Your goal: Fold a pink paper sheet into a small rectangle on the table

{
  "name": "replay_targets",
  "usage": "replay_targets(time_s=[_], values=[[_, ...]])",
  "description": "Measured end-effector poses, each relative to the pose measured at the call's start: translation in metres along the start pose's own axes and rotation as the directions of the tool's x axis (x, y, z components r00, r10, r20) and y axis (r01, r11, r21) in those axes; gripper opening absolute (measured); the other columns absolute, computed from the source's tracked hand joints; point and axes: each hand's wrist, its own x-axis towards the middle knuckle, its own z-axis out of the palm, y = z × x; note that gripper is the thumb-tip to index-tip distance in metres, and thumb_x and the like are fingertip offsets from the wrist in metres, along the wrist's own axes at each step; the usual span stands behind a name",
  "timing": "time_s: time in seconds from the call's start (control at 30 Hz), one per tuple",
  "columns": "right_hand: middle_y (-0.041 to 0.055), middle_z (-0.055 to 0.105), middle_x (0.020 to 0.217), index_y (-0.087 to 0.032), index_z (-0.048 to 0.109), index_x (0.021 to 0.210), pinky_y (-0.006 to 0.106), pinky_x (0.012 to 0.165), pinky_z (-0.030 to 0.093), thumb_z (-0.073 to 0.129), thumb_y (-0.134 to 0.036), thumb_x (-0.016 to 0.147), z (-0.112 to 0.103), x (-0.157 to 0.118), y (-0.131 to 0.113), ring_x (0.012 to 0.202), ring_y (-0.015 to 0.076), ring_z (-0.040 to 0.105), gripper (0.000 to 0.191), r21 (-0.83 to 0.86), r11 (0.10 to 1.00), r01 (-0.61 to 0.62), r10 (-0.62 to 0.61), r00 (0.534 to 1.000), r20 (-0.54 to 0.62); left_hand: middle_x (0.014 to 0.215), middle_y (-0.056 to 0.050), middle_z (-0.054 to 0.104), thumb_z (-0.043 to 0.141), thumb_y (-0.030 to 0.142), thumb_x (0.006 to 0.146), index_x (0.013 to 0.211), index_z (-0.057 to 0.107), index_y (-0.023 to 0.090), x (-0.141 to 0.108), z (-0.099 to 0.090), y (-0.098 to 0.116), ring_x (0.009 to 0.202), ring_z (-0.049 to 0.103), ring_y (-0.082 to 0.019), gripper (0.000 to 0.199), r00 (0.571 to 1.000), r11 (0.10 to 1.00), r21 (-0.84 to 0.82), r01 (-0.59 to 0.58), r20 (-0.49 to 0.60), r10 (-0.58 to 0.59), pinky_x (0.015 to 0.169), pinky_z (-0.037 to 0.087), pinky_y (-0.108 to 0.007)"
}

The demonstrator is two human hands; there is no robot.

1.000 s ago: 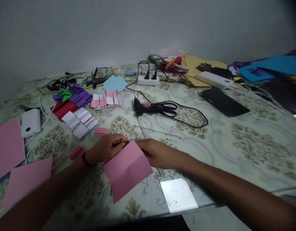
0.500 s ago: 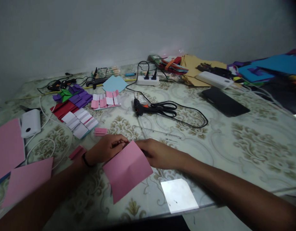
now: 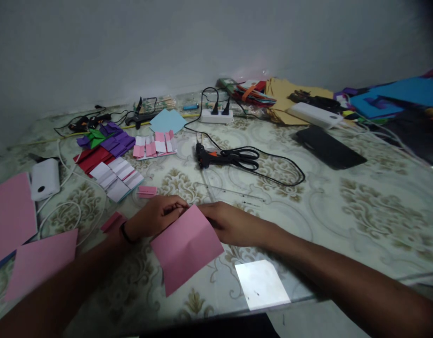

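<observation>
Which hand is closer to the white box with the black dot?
Left. The left hand is right of the white box and lower in the picture; the right hand is farther right, past the left hand.

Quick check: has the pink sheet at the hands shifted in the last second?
No, not visibly: the pink sheet keeps the same place and angle relative to the black glue gun lying beyond it.
</observation>
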Motion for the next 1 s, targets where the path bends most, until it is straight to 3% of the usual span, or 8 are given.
replay_targets(time_s=[1.0], values=[[0.0086,0.076,0.107,-0.014,0.074,0.104,0.028,0.081,0.05,0.057,-0.004,0.092,0.0006,0.0008,0.0015,0.093,0.0195,0.072,0.023,0.015,1.0,0.011,-0.011,1.0,-0.003,0.101,-0.006,0.079,0.055,0.025,0.099,0.111,0.076,0.017,0.0003,0.0011,-0.0034,0.091,0.073,-0.021,0.025,1.0,1.0,-0.006,-0.02,0.003,0.02,0.077,0.054,-0.027]])
